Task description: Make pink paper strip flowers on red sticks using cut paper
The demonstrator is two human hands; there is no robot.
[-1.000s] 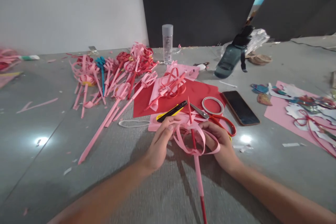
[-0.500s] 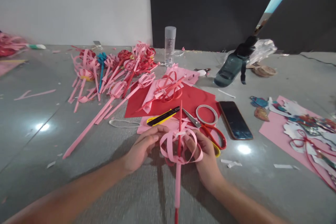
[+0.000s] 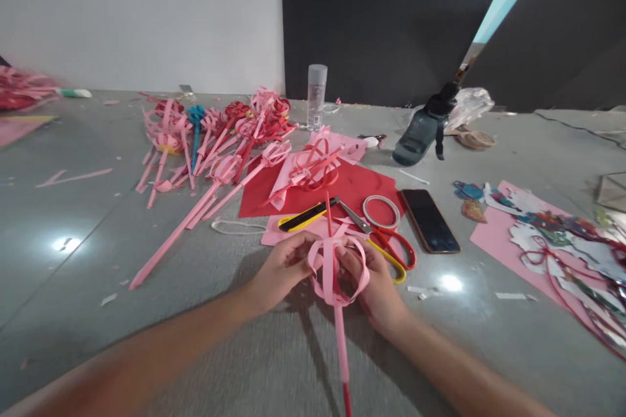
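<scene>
Both my hands hold a pink paper-strip flower (image 3: 336, 273) on a pink and red stick that runs toward me. My left hand (image 3: 281, 269) pinches the looped strips on the flower's left side, fingers closed on them. My right hand (image 3: 374, 281) grips the loops on the right side. A thin red stick tip pokes up from the flower's middle. Just beyond the hands lie a yellow and black utility knife (image 3: 307, 215), red-handled scissors (image 3: 386, 238) and a ring of tape (image 3: 381, 211) on red paper (image 3: 359, 186).
A heap of finished pink and red paper flowers (image 3: 220, 137) lies at the back left. A black phone (image 3: 430, 220), a dark water bottle (image 3: 420, 132), a clear small bottle (image 3: 316, 96) and a pink sheet with coloured cutouts (image 3: 548, 234) lie around on the grey floor (image 3: 98, 260).
The flower's loops have been gathered tighter between my hands, and the hands have come closer together. The camera view has shifted slightly.
</scene>
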